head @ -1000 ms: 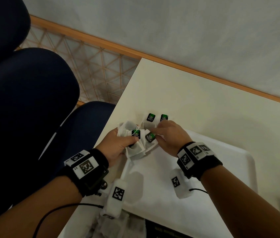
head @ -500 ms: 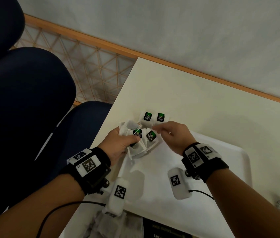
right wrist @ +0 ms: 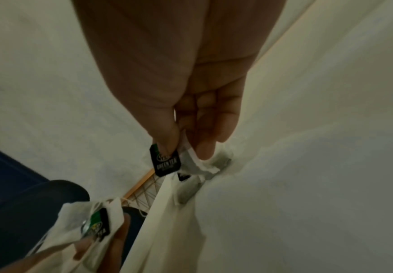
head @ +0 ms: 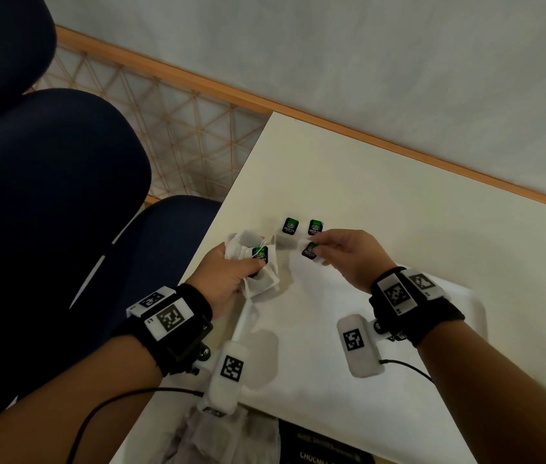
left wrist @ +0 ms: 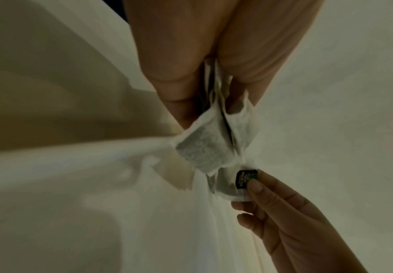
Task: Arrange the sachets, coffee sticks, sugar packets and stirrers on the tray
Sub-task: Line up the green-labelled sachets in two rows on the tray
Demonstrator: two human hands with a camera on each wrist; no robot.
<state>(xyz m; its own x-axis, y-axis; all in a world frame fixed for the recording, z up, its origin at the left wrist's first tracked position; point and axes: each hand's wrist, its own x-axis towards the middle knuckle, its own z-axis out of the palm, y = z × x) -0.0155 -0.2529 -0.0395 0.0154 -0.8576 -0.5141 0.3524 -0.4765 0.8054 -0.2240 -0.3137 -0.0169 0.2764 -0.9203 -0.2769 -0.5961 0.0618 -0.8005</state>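
My left hand (head: 231,272) grips a bunch of white tea sachets (head: 258,266) with green-black tags at the tray's far-left corner; the same bunch (left wrist: 211,144) hangs from the fingers in the left wrist view. My right hand (head: 342,252) pinches one tea sachet (head: 311,251) by its tag (right wrist: 166,162), lifted just right of the bunch. Two more sachets with green tags (head: 290,226) (head: 315,227) lie side by side just beyond the hands. The white tray (head: 465,306) lies under both wrists.
The tray sits on a cream table (head: 398,195) against a grey wall. Dark blue chairs (head: 47,195) stand left of the table edge. More white sachets (head: 218,437) and a dark box (head: 325,447) lie by the tray's near edge.
My right hand has drawn one sachet out of the bunch and moved it right, away from my left hand. The left hand has kept its grip on the bunch.
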